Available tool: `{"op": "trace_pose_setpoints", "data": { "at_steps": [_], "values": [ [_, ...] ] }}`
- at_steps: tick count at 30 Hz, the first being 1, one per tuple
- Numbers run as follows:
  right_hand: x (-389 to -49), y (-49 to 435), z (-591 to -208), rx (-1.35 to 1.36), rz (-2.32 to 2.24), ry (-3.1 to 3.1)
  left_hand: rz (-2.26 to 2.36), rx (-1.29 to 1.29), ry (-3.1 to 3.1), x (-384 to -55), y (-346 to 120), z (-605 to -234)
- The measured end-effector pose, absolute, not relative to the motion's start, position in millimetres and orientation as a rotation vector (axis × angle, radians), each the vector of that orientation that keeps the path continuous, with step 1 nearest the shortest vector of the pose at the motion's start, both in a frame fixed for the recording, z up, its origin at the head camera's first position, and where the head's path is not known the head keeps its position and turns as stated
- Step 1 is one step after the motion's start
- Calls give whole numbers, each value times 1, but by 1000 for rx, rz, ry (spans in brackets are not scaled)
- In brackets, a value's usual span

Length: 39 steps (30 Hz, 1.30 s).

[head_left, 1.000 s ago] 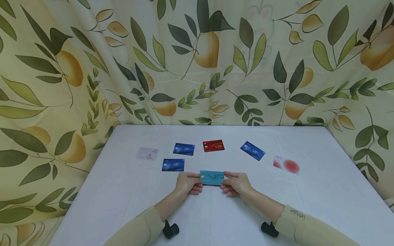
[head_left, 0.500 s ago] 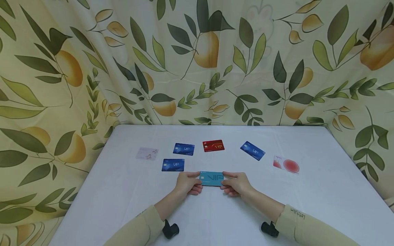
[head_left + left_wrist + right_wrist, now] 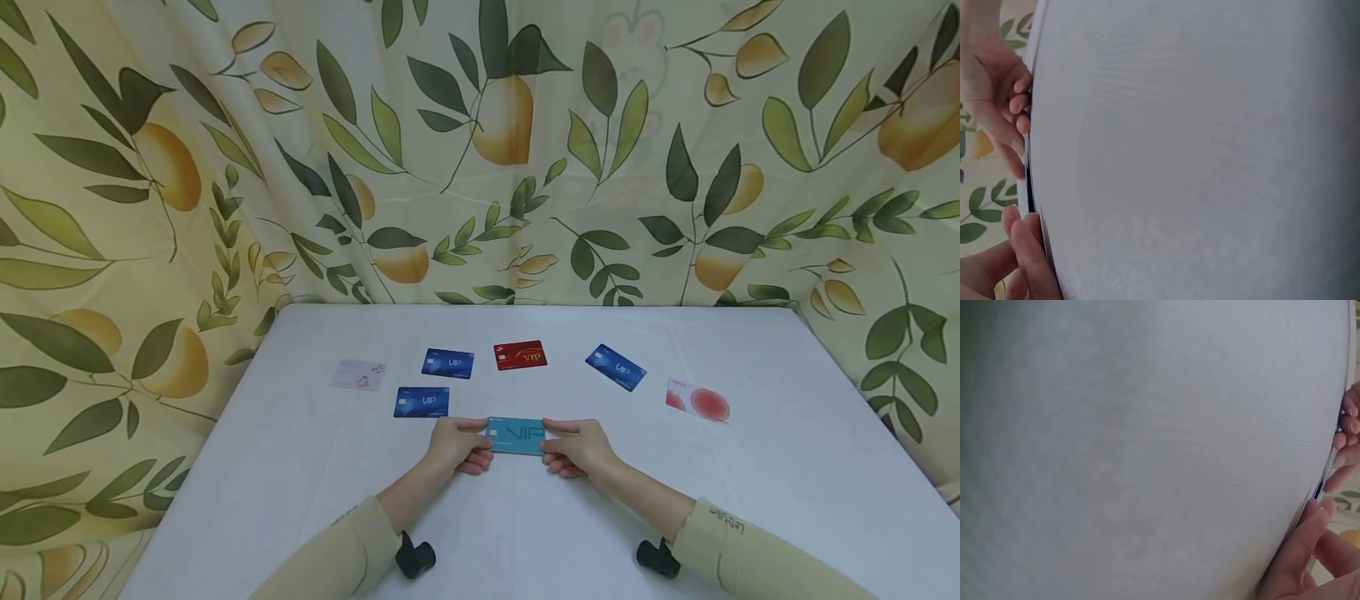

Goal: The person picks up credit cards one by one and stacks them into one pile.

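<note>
A teal card [image 3: 516, 436] with large "VIP" lettering and a small chip lies level between my two hands near the middle of the white table. My left hand [image 3: 456, 445] pinches its left edge between thumb and fingers. At its opposite short edge, my right hand [image 3: 581, 448] does the same. In the left wrist view the card shows only as a thin dark line [image 3: 1030, 197] between the fingertips. The right wrist view also catches my right hand [image 3: 1310, 550] at the lower right, with the other hand's fingers beyond it.
Behind the hands lie two blue VIP cards, one above the other [image 3: 447, 363] [image 3: 422, 402], and a red VIP card [image 3: 521, 355]. A tilted blue card [image 3: 616, 367] and a white card with red circles [image 3: 697, 402] lie right; a pale pinkish card [image 3: 359, 375] lies left.
Almost nothing differs: the teal card has shifted very slightly between the hands, and both hands keep their hold on it. The other cards have not moved.
</note>
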State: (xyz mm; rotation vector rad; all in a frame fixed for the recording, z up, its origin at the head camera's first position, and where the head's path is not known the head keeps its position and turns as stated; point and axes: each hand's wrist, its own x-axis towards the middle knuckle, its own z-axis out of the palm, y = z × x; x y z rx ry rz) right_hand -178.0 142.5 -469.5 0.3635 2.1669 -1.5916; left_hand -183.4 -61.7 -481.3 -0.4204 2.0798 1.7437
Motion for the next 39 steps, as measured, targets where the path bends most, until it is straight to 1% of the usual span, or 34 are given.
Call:
{"op": "trace_pose_setpoints", "data": {
  "at_steps": [29, 39],
  "values": [
    [-180, 136, -473, 406, -1566, 2266, 1797, -393, 2103, -182, -62, -482],
    [-183, 145, -463, 425, -1649, 2167, 1836, -477, 2030, -185, -65, -482]
  ]
}}
